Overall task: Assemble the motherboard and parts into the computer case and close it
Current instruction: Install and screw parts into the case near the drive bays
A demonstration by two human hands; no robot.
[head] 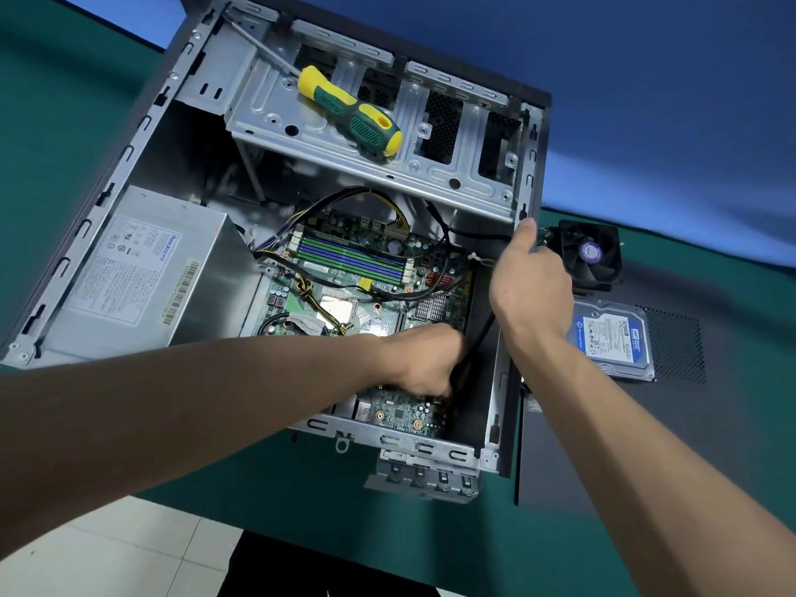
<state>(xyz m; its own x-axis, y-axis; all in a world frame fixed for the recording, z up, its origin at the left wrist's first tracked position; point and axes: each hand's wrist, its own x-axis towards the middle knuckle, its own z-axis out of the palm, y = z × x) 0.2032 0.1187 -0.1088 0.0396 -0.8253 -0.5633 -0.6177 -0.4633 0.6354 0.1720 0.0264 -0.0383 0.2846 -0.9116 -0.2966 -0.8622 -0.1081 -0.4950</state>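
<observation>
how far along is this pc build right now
Done: motherboard and power supply sit in the case. In hand: left hand works at the board's edge; right hand reaches over the wall. Left: fan, hard drive and side panel lie outside.

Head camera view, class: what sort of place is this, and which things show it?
Probably a computer repair or training workbench: an open computer case on a green mat, a screwdriver resting on its drive cage, and a loose hard drive nearby.
</observation>
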